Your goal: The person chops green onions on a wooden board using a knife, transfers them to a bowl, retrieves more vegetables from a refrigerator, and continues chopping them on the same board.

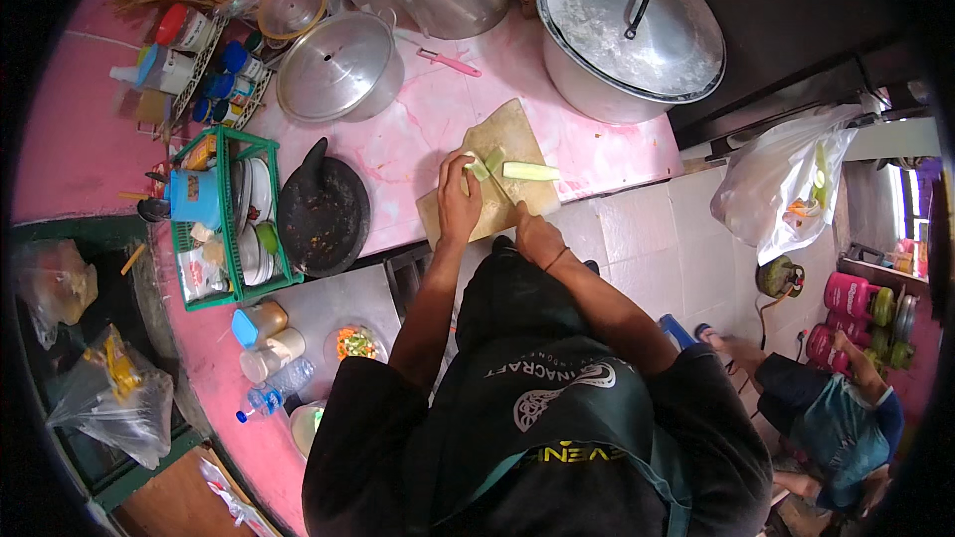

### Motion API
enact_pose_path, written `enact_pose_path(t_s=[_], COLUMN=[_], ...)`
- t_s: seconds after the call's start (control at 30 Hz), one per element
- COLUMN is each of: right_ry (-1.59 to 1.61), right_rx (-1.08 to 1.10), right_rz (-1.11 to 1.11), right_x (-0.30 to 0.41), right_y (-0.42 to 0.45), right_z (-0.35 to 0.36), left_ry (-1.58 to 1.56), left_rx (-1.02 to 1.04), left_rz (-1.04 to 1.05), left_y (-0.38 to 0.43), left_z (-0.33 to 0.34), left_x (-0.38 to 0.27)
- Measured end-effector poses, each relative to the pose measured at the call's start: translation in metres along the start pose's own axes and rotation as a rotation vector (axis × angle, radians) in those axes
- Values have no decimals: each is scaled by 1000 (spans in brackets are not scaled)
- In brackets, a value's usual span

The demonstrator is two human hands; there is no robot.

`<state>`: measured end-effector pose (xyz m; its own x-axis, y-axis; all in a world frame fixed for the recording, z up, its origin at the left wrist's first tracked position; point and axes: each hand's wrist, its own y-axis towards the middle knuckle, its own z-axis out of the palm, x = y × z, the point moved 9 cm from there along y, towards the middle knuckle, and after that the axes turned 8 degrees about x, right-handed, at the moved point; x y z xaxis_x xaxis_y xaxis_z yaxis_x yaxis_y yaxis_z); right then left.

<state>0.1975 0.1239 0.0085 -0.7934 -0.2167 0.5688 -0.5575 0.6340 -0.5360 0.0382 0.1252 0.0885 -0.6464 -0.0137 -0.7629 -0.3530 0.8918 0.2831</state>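
A worn wooden cutting board [516, 123] lies at the counter's front edge. My left hand [457, 198] grips a pale green piece of peeled cucumber [477, 166] on the board's left part. The handle of a kitchen knife [503, 189] is in my right hand [540, 240], and its narrow blade slants up and left beside that piece. Just right of the blade's tip is another cucumber piece [494, 158]. A longer cucumber length [530, 171] rests farther right and sticks out slightly past the board's edge.
Behind the board lie a pink peeler [451, 62], a lidded pot [339, 71] and a large lidded stockpot [630, 37]. Left are a stone mortar [322, 220] and green dish rack [231, 220]. A plastic bag [783, 179] hangs right; another person [843, 418] sits lower right.
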Motion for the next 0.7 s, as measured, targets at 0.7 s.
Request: enact_pose_path(t_s=[0.7], right_ry=[-115], right_rx=[-97], right_rz=[-121], right_x=[60], right_y=[-38], right_z=[-69], left_ry=[105], left_rx=[6], left_rz=[-8], left_y=[-2], left_z=[-9], left_x=[9])
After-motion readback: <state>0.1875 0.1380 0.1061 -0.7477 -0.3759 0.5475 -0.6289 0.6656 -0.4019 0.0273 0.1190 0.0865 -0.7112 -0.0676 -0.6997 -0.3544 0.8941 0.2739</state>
